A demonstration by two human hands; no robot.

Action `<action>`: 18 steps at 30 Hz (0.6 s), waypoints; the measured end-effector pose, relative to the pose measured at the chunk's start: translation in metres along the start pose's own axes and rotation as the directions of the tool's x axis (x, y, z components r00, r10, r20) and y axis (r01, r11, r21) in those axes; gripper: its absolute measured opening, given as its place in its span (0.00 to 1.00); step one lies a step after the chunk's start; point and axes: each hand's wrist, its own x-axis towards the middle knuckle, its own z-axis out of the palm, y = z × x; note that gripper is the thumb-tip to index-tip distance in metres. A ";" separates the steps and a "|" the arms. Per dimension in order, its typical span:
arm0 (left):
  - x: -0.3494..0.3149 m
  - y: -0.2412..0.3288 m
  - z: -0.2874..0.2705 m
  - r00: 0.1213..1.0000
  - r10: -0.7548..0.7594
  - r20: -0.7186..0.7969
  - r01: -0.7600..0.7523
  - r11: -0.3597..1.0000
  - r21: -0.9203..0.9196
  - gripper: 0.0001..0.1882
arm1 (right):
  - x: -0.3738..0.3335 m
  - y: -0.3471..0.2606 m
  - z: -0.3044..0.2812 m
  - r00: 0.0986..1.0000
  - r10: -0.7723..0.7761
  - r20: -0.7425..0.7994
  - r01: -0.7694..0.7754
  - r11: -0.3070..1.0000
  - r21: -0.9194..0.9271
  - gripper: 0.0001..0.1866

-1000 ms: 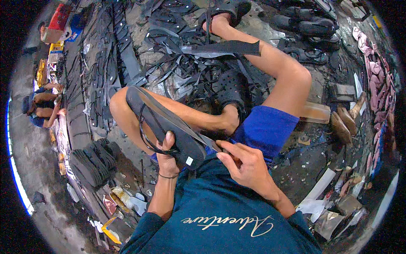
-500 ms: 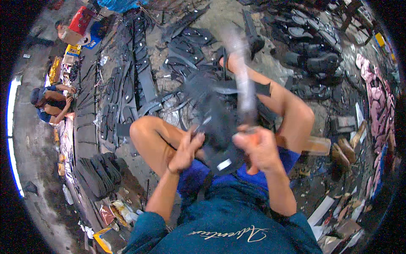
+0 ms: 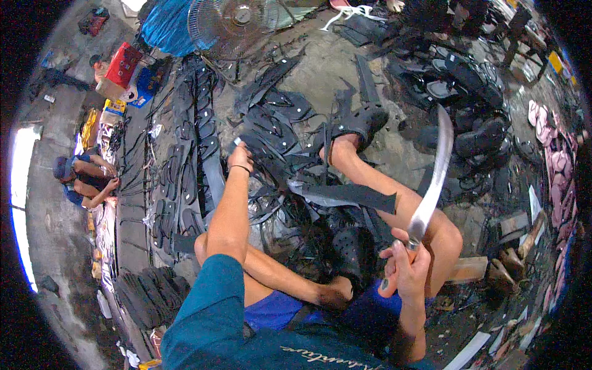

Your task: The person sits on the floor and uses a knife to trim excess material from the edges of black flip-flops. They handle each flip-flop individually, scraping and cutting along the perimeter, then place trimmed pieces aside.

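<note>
My right hand (image 3: 408,271) is wrapped round the orange handle of a long knife with a curved blade (image 3: 441,166); the blade points up and away above my right knee. My left arm is stretched forward. At its end, my left hand (image 3: 240,159) is closed at the edge of a black flip-flop (image 3: 248,139) with a small white label, by a loose group of other black flip-flops (image 3: 274,129). The fingertips are partly hidden. Between my legs lie black strips of sheet material (image 3: 345,195) and dark scraps.
Rows of black flip-flops (image 3: 206,123) run along the left. Stacked dark soles (image 3: 148,296) lie at lower left. A fan (image 3: 234,24) stands ahead. Dark footwear (image 3: 468,92) is heaped at right, pink pieces (image 3: 558,166) beyond. Another person (image 3: 86,176) sits far left.
My left hand has moved from my lap far forward to the flip-flops. The knife, blurred over my lap before, is now held to the right. The view has shifted forward.
</note>
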 end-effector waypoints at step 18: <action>-0.446 0.115 -0.128 0.506 0.844 0.176 -0.819 0.534 -0.209 0.15 | -0.061 -0.006 0.134 0.821 -0.312 0.478 0.432 0.887 -0.162 0.24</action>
